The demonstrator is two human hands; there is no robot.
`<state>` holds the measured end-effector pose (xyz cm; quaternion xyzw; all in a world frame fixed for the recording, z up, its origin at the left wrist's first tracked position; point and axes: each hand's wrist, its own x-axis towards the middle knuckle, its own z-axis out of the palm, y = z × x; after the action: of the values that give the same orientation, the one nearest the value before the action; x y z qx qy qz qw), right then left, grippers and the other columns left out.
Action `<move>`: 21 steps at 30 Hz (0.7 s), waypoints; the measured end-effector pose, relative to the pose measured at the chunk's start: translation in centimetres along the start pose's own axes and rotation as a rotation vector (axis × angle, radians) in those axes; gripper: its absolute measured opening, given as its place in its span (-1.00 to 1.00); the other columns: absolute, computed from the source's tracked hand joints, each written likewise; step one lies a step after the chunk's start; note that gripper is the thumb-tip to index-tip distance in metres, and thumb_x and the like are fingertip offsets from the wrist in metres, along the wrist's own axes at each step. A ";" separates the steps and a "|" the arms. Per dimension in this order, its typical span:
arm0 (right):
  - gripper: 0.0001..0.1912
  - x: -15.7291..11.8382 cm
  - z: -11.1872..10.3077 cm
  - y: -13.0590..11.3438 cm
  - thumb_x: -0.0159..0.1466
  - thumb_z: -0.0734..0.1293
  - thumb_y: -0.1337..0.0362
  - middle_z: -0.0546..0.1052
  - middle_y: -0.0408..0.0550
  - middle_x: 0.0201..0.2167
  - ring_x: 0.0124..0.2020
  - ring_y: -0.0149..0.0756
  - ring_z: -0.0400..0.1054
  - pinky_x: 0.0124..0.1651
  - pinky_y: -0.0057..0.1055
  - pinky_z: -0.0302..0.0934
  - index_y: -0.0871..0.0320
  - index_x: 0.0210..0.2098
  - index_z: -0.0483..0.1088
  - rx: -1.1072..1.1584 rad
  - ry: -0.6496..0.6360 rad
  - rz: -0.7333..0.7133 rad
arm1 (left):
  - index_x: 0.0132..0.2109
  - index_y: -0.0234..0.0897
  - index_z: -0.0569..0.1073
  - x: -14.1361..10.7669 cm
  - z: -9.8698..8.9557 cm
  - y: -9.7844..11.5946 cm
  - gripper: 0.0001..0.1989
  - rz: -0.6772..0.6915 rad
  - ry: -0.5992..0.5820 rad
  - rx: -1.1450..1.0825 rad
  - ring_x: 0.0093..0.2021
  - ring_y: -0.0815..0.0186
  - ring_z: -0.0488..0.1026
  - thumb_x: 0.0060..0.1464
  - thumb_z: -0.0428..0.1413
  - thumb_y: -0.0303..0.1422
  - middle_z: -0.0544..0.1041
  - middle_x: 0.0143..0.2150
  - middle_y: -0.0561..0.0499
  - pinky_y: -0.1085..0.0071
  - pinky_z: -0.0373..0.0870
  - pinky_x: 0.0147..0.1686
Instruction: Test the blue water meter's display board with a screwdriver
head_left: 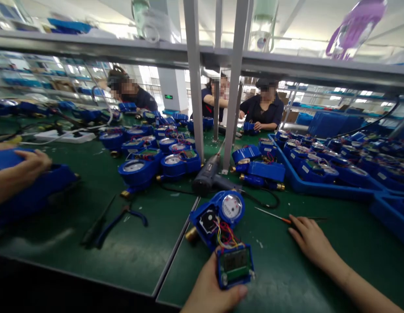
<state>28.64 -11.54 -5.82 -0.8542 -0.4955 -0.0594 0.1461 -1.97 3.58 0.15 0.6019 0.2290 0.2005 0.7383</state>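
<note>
My left hand (215, 287) grips the display module (235, 266), a blue housing with a small grey screen and a green circuit board. Red, yellow and white wires run from it to an opened blue water meter (202, 219) with a round white dial and a brass fitting, lying on the bench. To the right, my right hand (309, 239) is low over the bench, its fingertips closed around the orange handle of a thin screwdriver (273, 214). The blade points left. Part of the handle is hidden under the fingers.
A heat gun (208, 174) lies behind the meter, by the metal posts. Blue trays (335, 191) of meters stand right; more meters (136, 167) are grouped left. Pliers (123, 217) lie left. A co-worker's hand (28, 167) holds a blue part at far left. Several people sit opposite.
</note>
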 end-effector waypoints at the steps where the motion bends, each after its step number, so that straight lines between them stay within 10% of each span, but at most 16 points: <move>1: -0.61 0.0 0.0 0.2 0.35 0.25 0.19 0.35 0.06 -0.04 -0.01 -0.11 0.25 -0.01 -0.09 0.22 0.19 0.11 0.23 -0.019 -0.006 -0.003 | 0.06 -0.29 0.34 0.1 0.1 -0.4 -0.30 -0.012 -0.030 -0.023 -0.03 0.07 0.47 -0.26 0.37 -0.24 0.52 -0.02 -0.16 0.20 0.39 0.00; 11: -0.73 -1.7 -3.4 -0.8 0.40 0.12 0.15 0.38 0.03 -0.20 -0.22 -0.23 0.32 -0.19 -0.25 0.27 0.22 -0.16 0.31 -0.004 0.028 0.051 | 0.05 -0.31 0.31 -0.2 0.6 -0.5 -0.45 0.029 -0.063 0.091 -0.03 0.14 0.49 -0.10 0.29 -0.35 0.53 -0.02 -0.13 0.23 0.40 0.00; 15: -0.72 -6.7 -7.7 -4.1 0.42 0.04 0.08 0.42 -0.15 -0.44 -0.49 -0.36 0.36 -0.50 -0.50 0.26 0.07 -0.09 0.26 0.170 -0.094 0.017 | 0.03 -0.32 0.34 -0.3 0.7 -0.3 -0.50 0.025 -0.072 0.132 -0.07 0.18 0.51 -0.08 0.27 -0.36 0.55 -0.05 -0.10 0.28 0.42 -0.02; 21: -0.72 -11.5 -10.6 -10.9 0.37 0.15 0.18 0.51 -0.15 -0.30 -0.20 -0.31 0.46 -0.36 -0.60 0.37 -0.11 0.07 0.24 0.466 -0.321 -0.278 | -0.01 -0.27 0.39 -0.3 1.4 -0.5 -0.58 0.021 0.025 0.189 -0.15 0.27 0.54 -0.06 0.25 -0.39 0.59 -0.13 0.01 0.43 0.46 -0.11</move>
<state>13.91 -19.26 3.48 -0.7203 -0.6246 0.1718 0.2482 -1.37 2.16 -0.04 0.6686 0.2494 0.1933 0.6733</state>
